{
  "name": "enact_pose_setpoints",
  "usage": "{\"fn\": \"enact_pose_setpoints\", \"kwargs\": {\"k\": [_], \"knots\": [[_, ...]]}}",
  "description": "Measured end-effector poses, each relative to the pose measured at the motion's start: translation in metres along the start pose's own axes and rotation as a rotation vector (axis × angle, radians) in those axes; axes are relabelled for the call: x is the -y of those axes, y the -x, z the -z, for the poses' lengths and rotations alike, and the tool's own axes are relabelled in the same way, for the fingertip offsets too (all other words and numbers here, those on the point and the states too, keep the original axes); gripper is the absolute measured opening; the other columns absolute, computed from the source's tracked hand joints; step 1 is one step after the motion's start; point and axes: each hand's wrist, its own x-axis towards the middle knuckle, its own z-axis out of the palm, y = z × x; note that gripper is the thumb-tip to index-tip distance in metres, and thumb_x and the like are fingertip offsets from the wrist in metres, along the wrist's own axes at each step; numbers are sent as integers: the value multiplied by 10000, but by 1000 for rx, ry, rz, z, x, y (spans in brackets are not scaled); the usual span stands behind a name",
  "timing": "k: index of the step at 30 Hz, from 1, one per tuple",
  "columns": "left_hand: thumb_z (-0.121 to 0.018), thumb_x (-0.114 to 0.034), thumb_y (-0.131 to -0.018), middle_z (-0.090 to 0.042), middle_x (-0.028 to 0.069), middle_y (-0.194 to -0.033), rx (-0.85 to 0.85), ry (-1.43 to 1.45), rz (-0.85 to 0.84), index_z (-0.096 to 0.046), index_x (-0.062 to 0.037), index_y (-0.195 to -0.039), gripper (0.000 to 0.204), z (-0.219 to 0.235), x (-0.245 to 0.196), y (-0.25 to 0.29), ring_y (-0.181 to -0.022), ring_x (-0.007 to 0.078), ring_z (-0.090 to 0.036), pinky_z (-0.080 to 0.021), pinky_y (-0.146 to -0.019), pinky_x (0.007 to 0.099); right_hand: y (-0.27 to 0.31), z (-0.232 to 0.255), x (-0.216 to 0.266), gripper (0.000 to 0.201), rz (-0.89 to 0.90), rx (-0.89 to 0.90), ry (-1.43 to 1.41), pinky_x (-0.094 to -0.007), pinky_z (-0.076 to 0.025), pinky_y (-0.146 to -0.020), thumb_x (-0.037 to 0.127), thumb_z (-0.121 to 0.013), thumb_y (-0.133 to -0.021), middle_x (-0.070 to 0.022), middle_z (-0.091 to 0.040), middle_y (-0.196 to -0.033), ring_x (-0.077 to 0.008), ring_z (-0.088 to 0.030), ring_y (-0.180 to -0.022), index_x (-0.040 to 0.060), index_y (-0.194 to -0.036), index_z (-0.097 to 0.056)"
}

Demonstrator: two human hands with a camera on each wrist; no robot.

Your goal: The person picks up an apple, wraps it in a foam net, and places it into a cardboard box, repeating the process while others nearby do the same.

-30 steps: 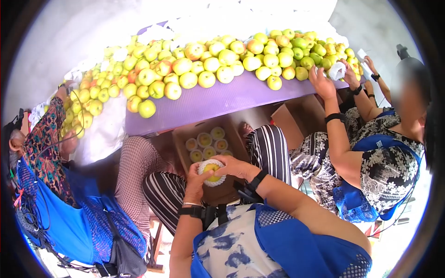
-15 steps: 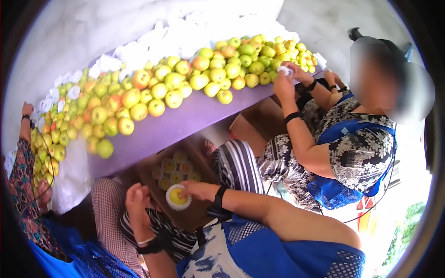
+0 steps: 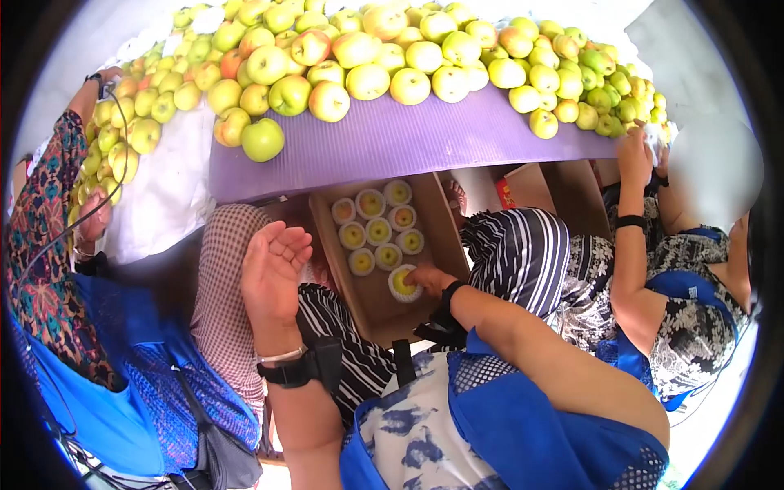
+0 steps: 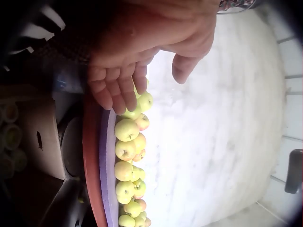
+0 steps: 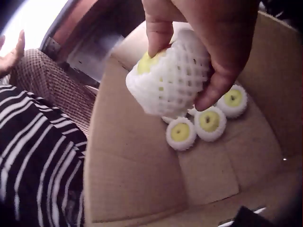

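My right hand [image 3: 429,278] pinches an apple in a white foam net [image 3: 403,282] above the near part of a cardboard box [image 3: 380,317]. In the right wrist view, thumb and fingers grip the netted apple [image 5: 173,78] from both sides, and a bit of yellow-green skin shows at its opening. Several other netted apples [image 3: 378,231] sit in rows on the box floor. My left hand [image 3: 273,273] is raised left of the box with nothing in it, palm showing and fingers loosely extended. The left wrist view shows that hand's fingers [image 4: 113,87] overlapping the table edge.
A long heap of loose apples [image 3: 327,73] covers the purple-topped table [image 3: 392,143] ahead. The box stands between my striped knees, below the table edge. One person's arm [image 3: 57,171] reaches in at left; another person's hand [image 3: 634,159] works at right.
Both hands held the netted apple together at first. The left hand has let go and moved away left, while the right has carried the apple over the box.
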Motion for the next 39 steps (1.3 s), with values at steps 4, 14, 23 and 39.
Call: {"fn": "enact_pose_setpoints", "kwargs": {"k": [4, 14, 23, 39], "knots": [[-380, -255, -904, -570, 182, -992, -54, 58, 7, -480, 21, -1056, 331, -2, 1, 0, -939, 292, -550, -442, -833, 400, -22, -7, -16, 419, -6, 19, 41, -375, -417, -800, 241, -610, -697, -147, -566, -1004, -240, -534, -909, 25, -1051, -550], [-441, -258, -868, -561, 199, -919, -179, 60, 29, -436, 34, -1013, 326, -17, -1, -16, -873, 285, -562, -451, -793, 380, -83, -58, -34, 459, 93, 192, 206, -339, -414, -832, 354, -593, -698, -121, -576, -1055, -228, -531, -977, 57, -1046, -579], [-483, -251, -848, -532, 207, -919, -175, 43, 58, -425, 53, -1038, 363, -15, 3, -24, -863, 295, -518, -422, -781, 396, -95, -109, -18, 393, 236, -100, 139, -379, -406, -866, 195, -601, -686, -187, -568, -1017, -318, -534, -965, 7, -1027, -550], [-504, -252, -826, -564, 218, -901, -206, 38, 74, -437, 47, -1021, 363, -20, 7, -25, -857, 296, -562, -443, -781, 384, -118, -114, -31, 372, 504, -140, 620, -409, -433, -804, 260, -564, -700, -187, -589, -964, -328, -561, -905, 35, -997, -558]]}}
